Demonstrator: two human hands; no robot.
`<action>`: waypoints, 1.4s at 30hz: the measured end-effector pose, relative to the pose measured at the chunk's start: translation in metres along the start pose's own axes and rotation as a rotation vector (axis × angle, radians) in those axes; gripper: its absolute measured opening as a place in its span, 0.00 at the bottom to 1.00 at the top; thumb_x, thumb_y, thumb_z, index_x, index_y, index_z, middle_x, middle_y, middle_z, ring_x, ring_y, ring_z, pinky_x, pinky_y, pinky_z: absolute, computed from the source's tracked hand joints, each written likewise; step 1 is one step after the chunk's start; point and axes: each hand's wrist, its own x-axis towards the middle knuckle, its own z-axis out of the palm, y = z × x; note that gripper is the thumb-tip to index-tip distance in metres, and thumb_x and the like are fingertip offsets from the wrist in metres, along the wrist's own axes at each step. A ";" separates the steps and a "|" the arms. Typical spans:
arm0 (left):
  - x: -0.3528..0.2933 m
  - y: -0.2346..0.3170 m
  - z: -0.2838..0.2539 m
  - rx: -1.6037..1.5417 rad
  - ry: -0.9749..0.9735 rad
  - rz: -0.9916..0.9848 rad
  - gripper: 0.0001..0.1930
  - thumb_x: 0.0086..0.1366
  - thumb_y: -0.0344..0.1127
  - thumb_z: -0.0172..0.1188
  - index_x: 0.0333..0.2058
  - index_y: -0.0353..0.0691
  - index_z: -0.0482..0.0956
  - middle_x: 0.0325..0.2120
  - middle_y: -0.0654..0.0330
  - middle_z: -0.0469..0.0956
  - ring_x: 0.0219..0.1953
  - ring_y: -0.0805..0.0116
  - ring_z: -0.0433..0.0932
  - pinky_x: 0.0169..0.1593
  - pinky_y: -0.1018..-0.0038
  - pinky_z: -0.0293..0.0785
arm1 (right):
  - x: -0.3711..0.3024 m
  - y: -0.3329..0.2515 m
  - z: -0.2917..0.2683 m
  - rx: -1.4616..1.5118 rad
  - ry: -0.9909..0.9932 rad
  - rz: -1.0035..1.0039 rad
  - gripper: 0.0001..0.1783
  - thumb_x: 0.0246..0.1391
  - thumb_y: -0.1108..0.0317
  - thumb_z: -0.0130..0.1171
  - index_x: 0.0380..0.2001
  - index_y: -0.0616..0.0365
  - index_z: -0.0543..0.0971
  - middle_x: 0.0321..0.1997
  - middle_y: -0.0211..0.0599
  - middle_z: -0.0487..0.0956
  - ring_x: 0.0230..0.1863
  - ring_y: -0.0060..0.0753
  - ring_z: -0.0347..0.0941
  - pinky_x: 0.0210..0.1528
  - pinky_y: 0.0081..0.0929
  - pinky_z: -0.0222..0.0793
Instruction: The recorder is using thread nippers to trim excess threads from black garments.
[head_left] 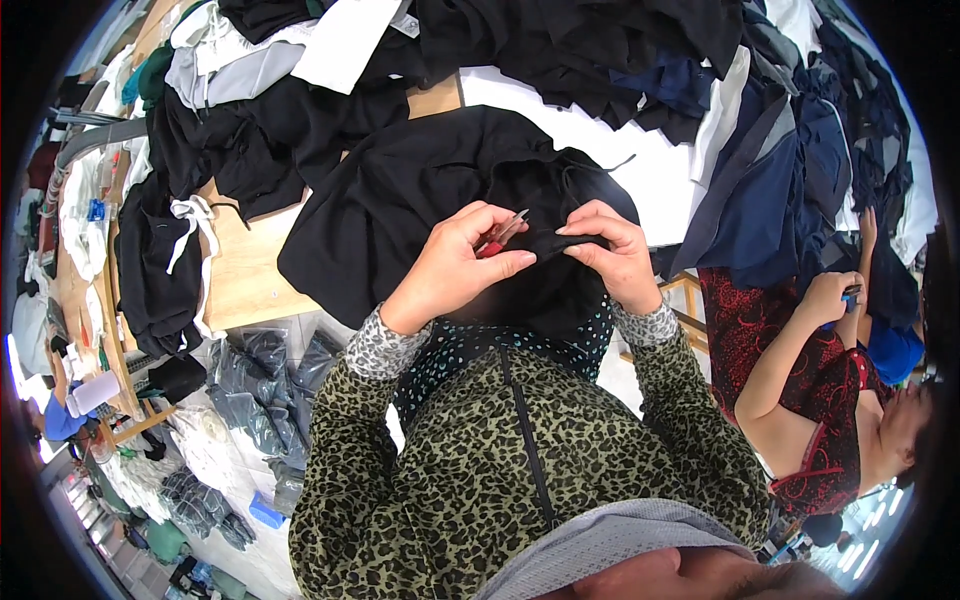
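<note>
Left hand point(462, 260): curled around red-handled snips point(491, 248), blade tips pointing away from the body
Right hand point(614, 256): thumb and fingers pinching a fold of the black garment point(390, 200)
Black garment: draped over the table's near edge — bunched between both hands
Table point(250, 285): dark clothes point(590, 35) heaped toward its far edge — a white-corded garment point(152, 275) over the near edge, farther left

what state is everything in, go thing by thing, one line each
left hand, curled around the red-handled snips
red-handled snips, held, blade tips exposed
right hand, pinching the black garment
black garment, unfolded, rumpled
leopard-print top, zipped up
navy garments, heaped loosely
plastic-wrapped garments, still bagged
co-worker's hand, closed around a small tool
</note>
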 end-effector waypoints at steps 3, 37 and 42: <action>0.001 -0.004 0.004 0.057 0.047 0.108 0.16 0.53 0.29 0.66 0.40 0.35 0.75 0.25 0.70 0.64 0.28 0.82 0.64 0.33 0.86 0.63 | 0.000 -0.001 -0.001 -0.010 -0.002 -0.001 0.10 0.43 0.79 0.62 0.33 0.62 0.80 0.35 0.32 0.73 0.38 0.24 0.69 0.43 0.18 0.64; 0.010 -0.001 0.008 -0.231 -0.241 -0.215 0.19 0.59 0.28 0.61 0.46 0.37 0.64 0.25 0.67 0.72 0.27 0.83 0.66 0.33 0.85 0.64 | 0.001 -0.006 -0.002 -0.027 -0.026 0.108 0.09 0.43 0.78 0.63 0.32 0.66 0.79 0.32 0.33 0.75 0.36 0.25 0.71 0.42 0.19 0.65; 0.009 -0.010 0.016 -0.370 0.026 -0.055 0.20 0.56 0.28 0.63 0.47 0.36 0.68 0.31 0.69 0.71 0.26 0.84 0.64 0.32 0.86 0.62 | 0.001 -0.007 -0.001 -0.058 0.009 0.131 0.08 0.44 0.77 0.62 0.31 0.66 0.79 0.31 0.34 0.76 0.36 0.25 0.71 0.41 0.19 0.65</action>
